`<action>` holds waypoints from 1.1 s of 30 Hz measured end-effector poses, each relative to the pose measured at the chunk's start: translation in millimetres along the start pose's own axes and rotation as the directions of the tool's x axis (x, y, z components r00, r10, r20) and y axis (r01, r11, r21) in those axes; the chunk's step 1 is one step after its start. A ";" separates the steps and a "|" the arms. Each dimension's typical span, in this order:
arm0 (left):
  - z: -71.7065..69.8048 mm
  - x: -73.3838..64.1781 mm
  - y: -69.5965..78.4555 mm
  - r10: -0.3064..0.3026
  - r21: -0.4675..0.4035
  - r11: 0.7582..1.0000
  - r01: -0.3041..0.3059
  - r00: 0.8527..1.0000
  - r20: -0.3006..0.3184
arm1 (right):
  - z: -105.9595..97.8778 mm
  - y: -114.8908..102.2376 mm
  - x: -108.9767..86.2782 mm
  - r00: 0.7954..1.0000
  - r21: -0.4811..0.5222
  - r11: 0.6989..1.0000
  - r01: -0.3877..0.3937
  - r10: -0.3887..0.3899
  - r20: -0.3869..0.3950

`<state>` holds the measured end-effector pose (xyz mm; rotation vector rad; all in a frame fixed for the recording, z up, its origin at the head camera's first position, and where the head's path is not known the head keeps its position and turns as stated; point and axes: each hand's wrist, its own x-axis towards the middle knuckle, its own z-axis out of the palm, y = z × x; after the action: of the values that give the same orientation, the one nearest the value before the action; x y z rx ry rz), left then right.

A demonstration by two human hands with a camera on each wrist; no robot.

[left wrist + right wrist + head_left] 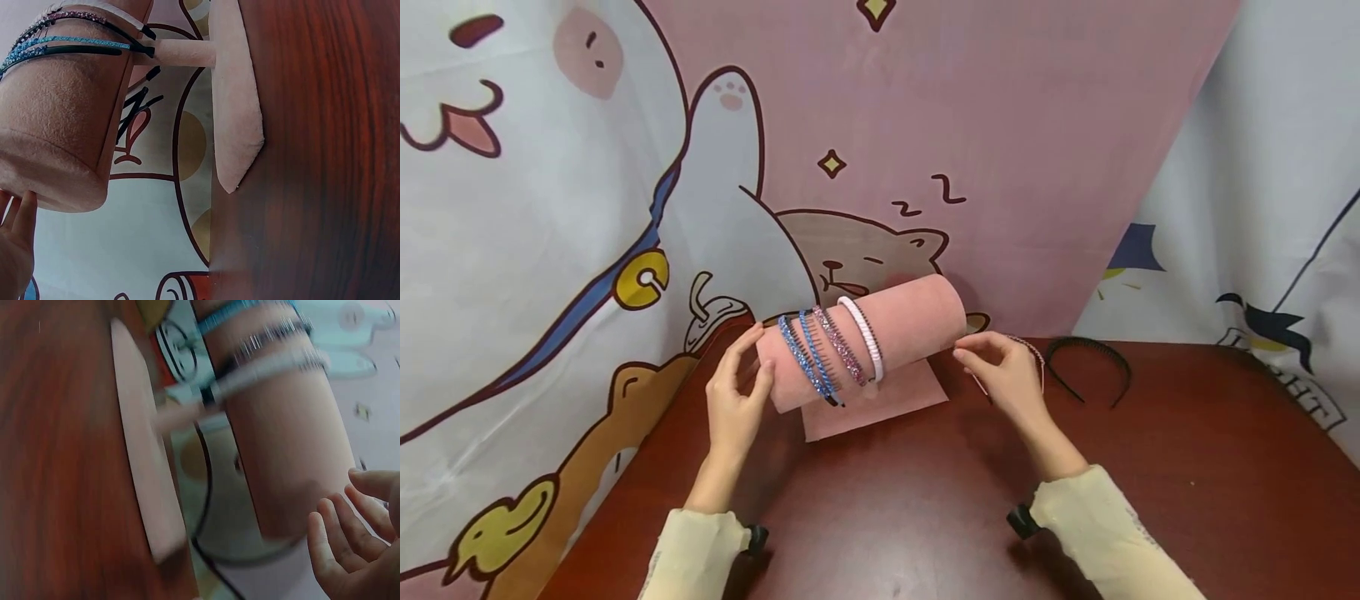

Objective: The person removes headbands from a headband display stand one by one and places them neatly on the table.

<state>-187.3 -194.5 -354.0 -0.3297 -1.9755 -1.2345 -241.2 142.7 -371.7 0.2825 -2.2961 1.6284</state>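
Observation:
A pink plush headband stand has a horizontal roll raised on a short post over a flat base. Four headbands circle its left half: a glittery blue headband, a thin blue headband, a glittery pink headband and a white headband. At the roll's left end, my left hand touches it with fairly straight fingers, as the left wrist view shows. My right hand is beside the right end, its fingers loosely bent and nothing between them in the right wrist view.
Behind the right hand lies a thin pinkish headband, partly hidden. Farther right is a black toothed headband. All stand on a reddish-brown table, with a printed cartoon cloth hanging behind.

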 end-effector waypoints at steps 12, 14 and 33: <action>0.7 0.7 -0.8 0.009 0.001 1.000 -0.009 1.000 -0.004 | 83.6 -26.3 -19.4 0.992 -0.003 0.992 0.126 -0.126 -0.011; 0.9 0.0 -1.0 0.003 0.002 1.000 -0.003 1.000 -0.004 | 89.0 -27.3 -22.2 0.988 -0.058 0.988 0.143 -0.146 -0.041; 1.5 -2.5 0.5 0.010 0.003 1.000 -0.010 1.000 -0.023 | 99.3 -22.7 -26.5 0.940 -0.331 0.911 0.247 -0.308 -0.147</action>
<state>-186.1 -192.5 -355.8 -0.3224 -1.9535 -1.2233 -222.5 41.0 -391.6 0.3411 -2.1978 1.0882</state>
